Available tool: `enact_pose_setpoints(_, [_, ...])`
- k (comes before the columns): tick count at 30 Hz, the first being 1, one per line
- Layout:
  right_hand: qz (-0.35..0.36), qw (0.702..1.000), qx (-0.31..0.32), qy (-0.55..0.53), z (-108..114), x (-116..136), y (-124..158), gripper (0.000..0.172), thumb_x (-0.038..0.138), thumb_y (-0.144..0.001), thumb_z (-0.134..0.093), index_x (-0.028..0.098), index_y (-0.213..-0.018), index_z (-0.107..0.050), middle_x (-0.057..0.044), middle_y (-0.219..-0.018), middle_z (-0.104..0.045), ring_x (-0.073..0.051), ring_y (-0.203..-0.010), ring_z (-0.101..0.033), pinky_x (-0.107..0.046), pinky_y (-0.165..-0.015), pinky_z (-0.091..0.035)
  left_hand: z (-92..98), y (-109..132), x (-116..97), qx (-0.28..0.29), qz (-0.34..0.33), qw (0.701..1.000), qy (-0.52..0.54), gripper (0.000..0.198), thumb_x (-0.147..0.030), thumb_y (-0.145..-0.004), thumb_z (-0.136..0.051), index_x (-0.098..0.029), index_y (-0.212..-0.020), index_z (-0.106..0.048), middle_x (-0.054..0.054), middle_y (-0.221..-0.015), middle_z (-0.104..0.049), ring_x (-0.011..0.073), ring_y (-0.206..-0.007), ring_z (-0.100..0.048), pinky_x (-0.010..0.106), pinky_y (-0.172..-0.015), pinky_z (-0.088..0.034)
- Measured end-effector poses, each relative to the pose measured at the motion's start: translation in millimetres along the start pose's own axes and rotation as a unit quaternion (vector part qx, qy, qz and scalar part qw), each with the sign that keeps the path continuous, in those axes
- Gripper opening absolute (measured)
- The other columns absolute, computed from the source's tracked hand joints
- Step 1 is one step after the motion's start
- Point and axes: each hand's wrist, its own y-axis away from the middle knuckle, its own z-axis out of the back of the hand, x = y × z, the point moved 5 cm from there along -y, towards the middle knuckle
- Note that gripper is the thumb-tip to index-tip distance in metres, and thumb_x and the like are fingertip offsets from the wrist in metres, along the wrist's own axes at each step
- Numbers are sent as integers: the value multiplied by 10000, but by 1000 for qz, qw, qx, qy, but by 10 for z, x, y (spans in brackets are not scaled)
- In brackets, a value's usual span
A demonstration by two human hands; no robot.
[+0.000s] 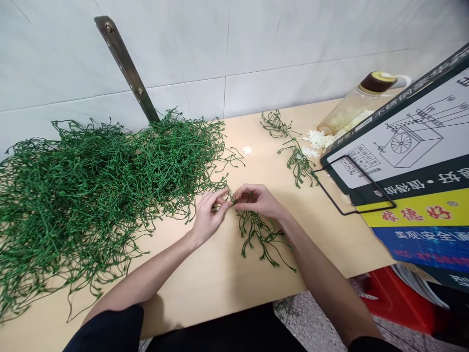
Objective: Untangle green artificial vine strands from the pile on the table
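Note:
My left hand (209, 211) and my right hand (259, 199) meet over the middle of the table, fingertips pinched close together. Between them is a green artificial plant stem (261, 233), whose thin branching strands hang down below my right hand toward me. Both hands have thumb and forefinger closed on its upper part; the exact joint is partly hidden by the fingers. To the left, a large heap of green artificial stems (95, 186) reaches close to my left hand. Beyond my right hand lies another green stem piece (298, 159).
A white flower (247, 150) lies near the wall. More white petals (318, 139) sit beside a tilted bottle (361, 100). At right stands a printed cardboard box (414, 161) with a black wire frame (344, 213). A metal bracket (126, 66) rises behind the heap.

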Motion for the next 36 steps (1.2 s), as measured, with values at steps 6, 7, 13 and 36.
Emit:
enact_pose_setpoints(6, [14,1000,-1,10,2,8,15,230,301,-681,-830,177,-809,-684,-24,-826,-668,-122,-694,-590,-270,-640,-504,-57,16,-33,35,-56,997,-51,266,-272,-953,-551,-212,-1192,-650,37,-803,-594,185,-840,-516,304,-743,-460])
enact_pose_setpoints(7, [15,1000,-3,14,0,18,20,226,300,-692,-823,180,-824,-684,-22,-823,-665,-121,-691,-587,-268,-635,-499,-53,15,-43,28,-55,996,-67,231,-277,-949,-557,-211,-1141,-667,45,-831,-584,189,-860,-512,313,-764,-461])
enact_pose_setpoints(13, [19,999,-9,32,-24,43,12,225,290,-701,-796,183,-839,-655,-20,-826,-641,-120,-678,-555,-267,-615,-465,-27,12,-96,-12,-43,989,-143,110,-259,-921,-595,-201,-942,-685,82,-992,-522,217,-969,-472,358,-836,-442])
enact_pose_setpoints(36, [43,992,-24,115,-95,-24,-18,163,280,-793,-615,210,-754,-473,43,-650,-441,-109,-584,-417,-249,-550,-337,-193,15,14,148,-11,976,-159,302,-222,-1016,-330,-165,-912,-608,33,-807,-689,169,-727,-607,338,-755,-371])
